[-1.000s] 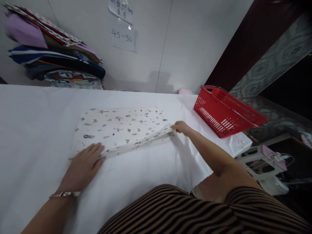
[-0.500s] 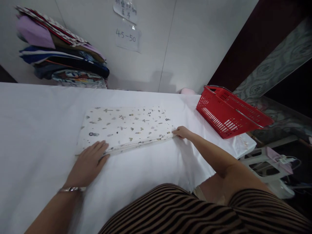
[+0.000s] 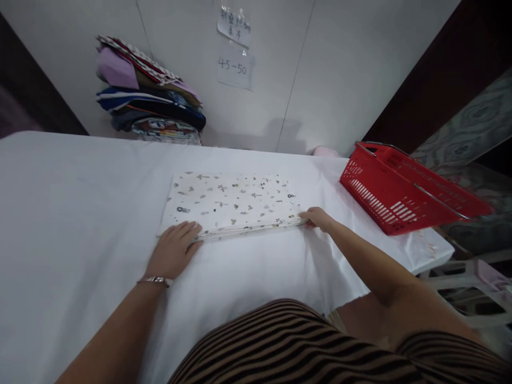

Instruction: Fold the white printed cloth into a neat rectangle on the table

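A folded white cloth with small printed leaves and dots point(image 3: 234, 204) lies flat on the white-covered table point(image 3: 80, 213). My left hand point(image 3: 174, 249) rests on its near left corner, fingers stretched out and flat, a bracelet on the wrist. My right hand point(image 3: 318, 218) sits at the near right corner of the cloth with its fingers curled at the edge of the layers; what they pinch is hard to see.
A red plastic basket point(image 3: 400, 189) stands at the table's right end. A stack of folded coloured fabrics point(image 3: 150, 104) lies against the back wall on the left. Paper notes point(image 3: 235, 66) hang on the wall. White stools point(image 3: 472, 288) stand to the right below the table.
The camera view has swung left and pulled back. The lifted right edge of the cloth has come down flat. Both hands stay at the cloth's near corners.
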A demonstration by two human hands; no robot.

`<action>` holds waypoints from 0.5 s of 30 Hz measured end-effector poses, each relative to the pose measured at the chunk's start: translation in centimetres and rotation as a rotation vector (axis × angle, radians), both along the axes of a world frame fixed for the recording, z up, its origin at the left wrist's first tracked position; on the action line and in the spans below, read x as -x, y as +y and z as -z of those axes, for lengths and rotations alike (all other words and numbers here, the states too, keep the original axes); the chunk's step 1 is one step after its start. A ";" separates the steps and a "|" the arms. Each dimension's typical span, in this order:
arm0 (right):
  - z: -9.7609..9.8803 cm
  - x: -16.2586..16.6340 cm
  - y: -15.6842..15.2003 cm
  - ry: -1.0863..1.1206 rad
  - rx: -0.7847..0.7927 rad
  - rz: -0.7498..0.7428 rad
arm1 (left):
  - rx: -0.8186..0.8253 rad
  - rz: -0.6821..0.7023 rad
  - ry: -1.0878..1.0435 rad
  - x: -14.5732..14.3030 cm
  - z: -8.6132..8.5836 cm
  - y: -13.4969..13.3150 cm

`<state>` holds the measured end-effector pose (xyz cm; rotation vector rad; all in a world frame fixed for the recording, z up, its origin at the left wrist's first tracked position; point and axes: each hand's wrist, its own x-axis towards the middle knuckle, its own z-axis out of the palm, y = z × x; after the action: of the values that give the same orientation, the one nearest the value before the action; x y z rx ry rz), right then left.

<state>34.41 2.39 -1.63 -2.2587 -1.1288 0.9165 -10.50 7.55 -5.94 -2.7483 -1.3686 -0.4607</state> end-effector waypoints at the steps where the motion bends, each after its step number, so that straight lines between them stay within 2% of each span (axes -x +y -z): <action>1: 0.0 -0.1 -0.1 0.024 -0.025 0.022 | 0.001 0.010 -0.007 0.0 0.1 0.0; 4: 0.5 -0.4 -0.1 0.009 -0.071 0.056 | -0.003 0.030 -0.038 0.0 0.3 0.1; 8: 1.2 -0.3 -0.1 -0.074 -0.071 0.019 | -0.016 0.026 -0.049 0.0 0.4 0.0; 12: 1.1 -0.3 -0.8 -0.327 -0.069 -0.068 | -0.007 0.025 -0.064 0.0 0.1 -0.3; 15: 0.5 0.0 -1.7 -0.544 -0.277 -0.196 | -0.025 -0.006 -0.101 -0.5 -0.6 -0.4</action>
<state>34.37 0.69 -2.08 -2.2447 -1.6156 0.1756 -9.97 7.12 -5.39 -2.7353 -1.3813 -0.6190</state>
